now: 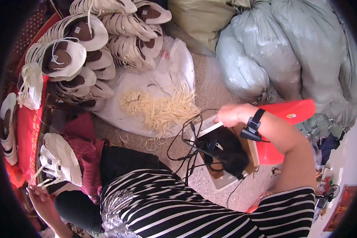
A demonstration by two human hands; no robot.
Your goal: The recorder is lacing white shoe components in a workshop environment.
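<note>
At the lower left, my left hand has its fingers bent at the ends of white shoelaces, which run straight to it. They are threaded in a cream shoe upper. Over on the right, my right hand is closed on the rim of a white-edged box. A black wrist strap with a small device is on that arm. Inside the box lie a dark bundle and tangled black cables, some hanging over its side.
Stacked cream shoe uppers fill the far left. Pale yellow laces lie heaped on a white sack. Stuffed grey-green sacks stand at the far right. A red plastic stool or chair is beside my right arm.
</note>
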